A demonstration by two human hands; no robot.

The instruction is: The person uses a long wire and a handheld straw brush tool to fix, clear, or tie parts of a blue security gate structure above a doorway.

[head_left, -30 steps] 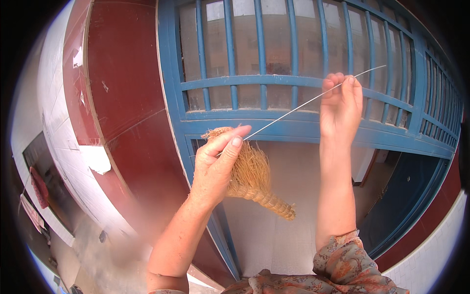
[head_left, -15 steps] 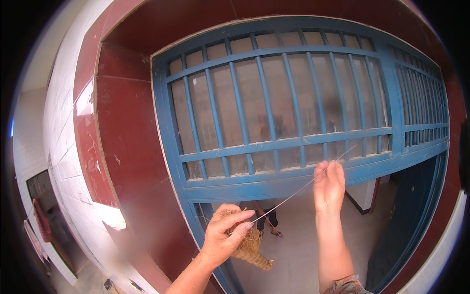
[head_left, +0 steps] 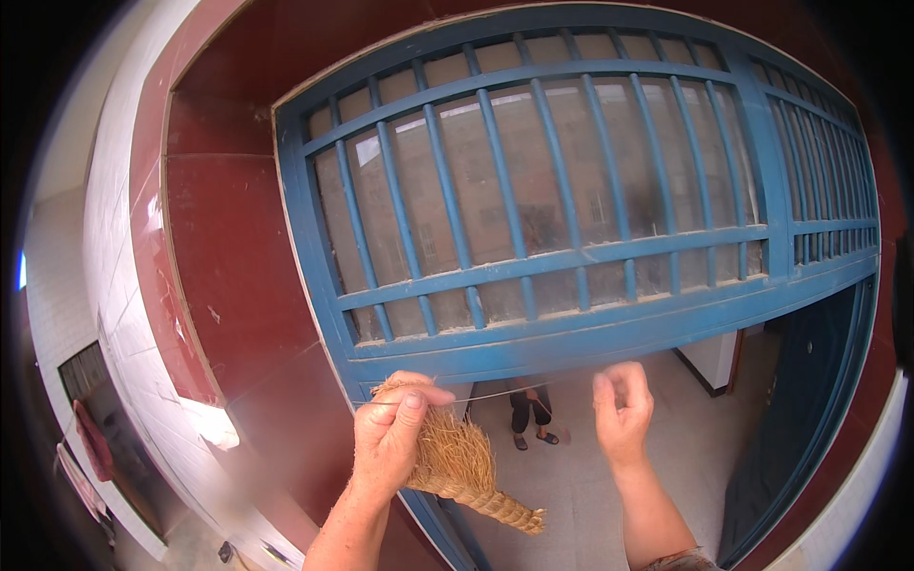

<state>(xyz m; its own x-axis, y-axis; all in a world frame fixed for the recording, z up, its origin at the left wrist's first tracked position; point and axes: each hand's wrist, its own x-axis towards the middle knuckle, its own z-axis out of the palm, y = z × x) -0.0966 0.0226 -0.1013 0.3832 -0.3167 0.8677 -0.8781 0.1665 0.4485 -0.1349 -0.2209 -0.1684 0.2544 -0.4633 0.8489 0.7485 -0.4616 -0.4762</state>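
My left hand (head_left: 392, 440) is closed around a tuft of tan plant fibre (head_left: 455, 459) that ends in a short braided tail (head_left: 505, 511) hanging to the lower right. One thin pale strand (head_left: 514, 389) runs from that tuft across to my right hand (head_left: 622, 411), which pinches its other end between thumb and fingers. Both hands are raised in front of a blue barred frame (head_left: 562, 257), just below its lower rails.
The blue metal grille with vertical bars fills the upper middle, set in a dark red wall (head_left: 228, 257). White tiled wall (head_left: 105, 314) runs down the left. Beyond the opening a person's legs in sandals (head_left: 528, 419) stand on a pale floor.
My view has tilted up, so the grille now fills more of the picture. Both hands have dropped lower in view, and my right hand has come down closer to the left, the strand nearly level.
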